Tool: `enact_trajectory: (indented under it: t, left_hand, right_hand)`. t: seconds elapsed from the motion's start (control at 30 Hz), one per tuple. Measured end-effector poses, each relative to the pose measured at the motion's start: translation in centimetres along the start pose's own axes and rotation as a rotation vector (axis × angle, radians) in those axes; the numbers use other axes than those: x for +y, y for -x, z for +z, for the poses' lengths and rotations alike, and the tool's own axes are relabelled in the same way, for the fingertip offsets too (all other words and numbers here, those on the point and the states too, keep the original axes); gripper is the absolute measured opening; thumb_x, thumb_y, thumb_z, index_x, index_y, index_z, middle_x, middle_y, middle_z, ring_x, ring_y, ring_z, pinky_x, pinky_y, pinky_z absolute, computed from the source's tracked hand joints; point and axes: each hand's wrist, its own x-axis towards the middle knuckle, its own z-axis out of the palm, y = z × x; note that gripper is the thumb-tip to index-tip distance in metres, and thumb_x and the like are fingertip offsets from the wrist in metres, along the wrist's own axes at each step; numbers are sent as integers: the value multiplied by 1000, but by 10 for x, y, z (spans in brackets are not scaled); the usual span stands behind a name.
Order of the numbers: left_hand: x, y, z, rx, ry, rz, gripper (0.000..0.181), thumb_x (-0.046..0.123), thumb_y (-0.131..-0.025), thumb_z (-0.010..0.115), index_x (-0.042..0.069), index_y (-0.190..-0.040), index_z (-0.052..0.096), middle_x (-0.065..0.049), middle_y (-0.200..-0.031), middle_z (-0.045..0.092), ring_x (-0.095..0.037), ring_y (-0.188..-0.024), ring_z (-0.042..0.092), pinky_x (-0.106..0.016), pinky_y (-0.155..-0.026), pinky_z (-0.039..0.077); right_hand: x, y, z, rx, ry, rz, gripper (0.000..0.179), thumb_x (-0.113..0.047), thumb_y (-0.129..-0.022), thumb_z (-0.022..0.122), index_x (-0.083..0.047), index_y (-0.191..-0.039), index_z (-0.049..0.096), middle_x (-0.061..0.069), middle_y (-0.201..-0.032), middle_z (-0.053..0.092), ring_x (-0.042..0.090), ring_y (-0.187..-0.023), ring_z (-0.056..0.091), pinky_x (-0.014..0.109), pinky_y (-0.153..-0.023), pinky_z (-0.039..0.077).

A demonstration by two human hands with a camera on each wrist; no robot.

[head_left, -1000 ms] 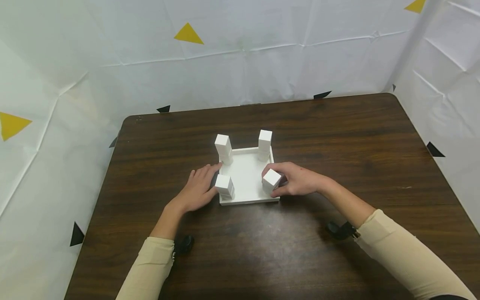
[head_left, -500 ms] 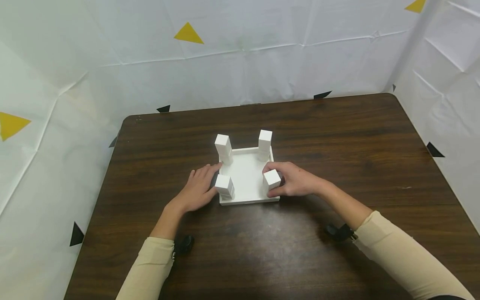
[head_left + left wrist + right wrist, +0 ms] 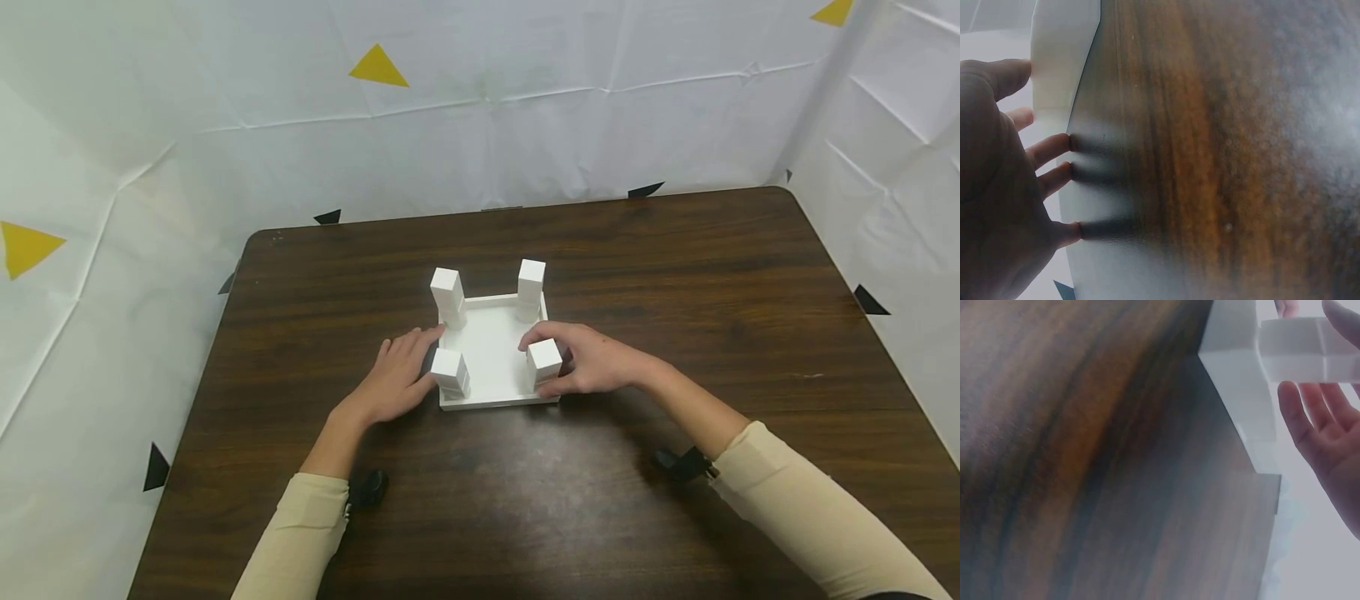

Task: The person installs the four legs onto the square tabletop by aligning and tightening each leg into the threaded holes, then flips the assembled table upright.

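Note:
A small white square board (image 3: 487, 354) with a raised rim lies flat on the dark table. Upright square white legs stand at its corners, like a small table turned upside down. My right hand (image 3: 592, 358) curls thumb and fingers round the near-right leg (image 3: 544, 357); in the right wrist view the thumb and fingertips lie on opposite sides of this leg (image 3: 1294, 350). With fingers spread, my left hand (image 3: 393, 379) rests against the board's left side, close to the near-left leg (image 3: 449, 372). The left wrist view has its thumb (image 3: 1013, 75) at the white side wall.
Two more legs, far-left (image 3: 447, 296) and far-right (image 3: 530, 287), rise behind the hands. White sheeting (image 3: 487, 150) with yellow and black triangles surrounds the brown wooden table (image 3: 675, 267). A black wrist device (image 3: 682, 463) hangs under the right sleeve, another (image 3: 370, 488) under the left.
The near-right leg's top face turned slightly between the first frame and the second. Since then my right fingers have shifted a little left, farther round it. My left hand stays put.

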Motion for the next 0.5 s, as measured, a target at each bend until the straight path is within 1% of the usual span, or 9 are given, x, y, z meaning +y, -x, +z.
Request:
enact_trajectory:
  t: [0.07, 0.13, 0.27, 0.4, 0.5]
  left_hand:
    - [0, 0, 0, -2, 1, -6, 66, 33, -98, 44, 26, -158, 15, -11, -158, 25, -29, -147, 16, -64, -113, 6]
    - [0, 0, 1, -3, 0, -9, 67, 32, -98, 44, 26, -158, 15, -10, -158, 25, -29, -148, 16, -64, -113, 6]
    - [-1, -1, 1, -3, 2, -7, 67, 31, -98, 44, 26, -158, 15, -11, -158, 25, -29, -147, 16, -64, -113, 6]
    - [-1, -2, 2, 0, -2, -4, 66, 31, -98, 44, 25, -157, 16, -11, -158, 25, -29, -147, 16, -64, -113, 7]
    - [0, -2, 2, -1, -3, -6, 66, 32, -98, 44, 25, -157, 16, -11, -158, 25, -29, -147, 16, -64, -113, 7]
  right_hand:
    - [-1, 1, -3, -44, -56, -16, 60, -6, -79, 81, -9, -132, 54, 8, -133, 53, 24, -84, 56, 37, -82, 55]
    - [-2, 2, -6, -87, -91, -37, 61, 1, -81, 76, -10, -136, 51, 11, -136, 51, 24, -99, 57, 40, -87, 54]
    - [-1, 1, -11, -147, -94, -74, 60, 9, -85, 64, -11, -140, 49, 9, -140, 50, 24, -123, 48, 43, -95, 48]
    - [0, -1, -12, -194, -127, -101, 59, 12, -87, 56, -10, -141, 48, 8, -142, 50, 29, -130, 46, 43, -104, 41]
    - [1, -1, -13, -221, -149, -101, 58, 13, -87, 55, -12, -140, 51, 8, -139, 53, 26, -129, 47, 43, -106, 38]
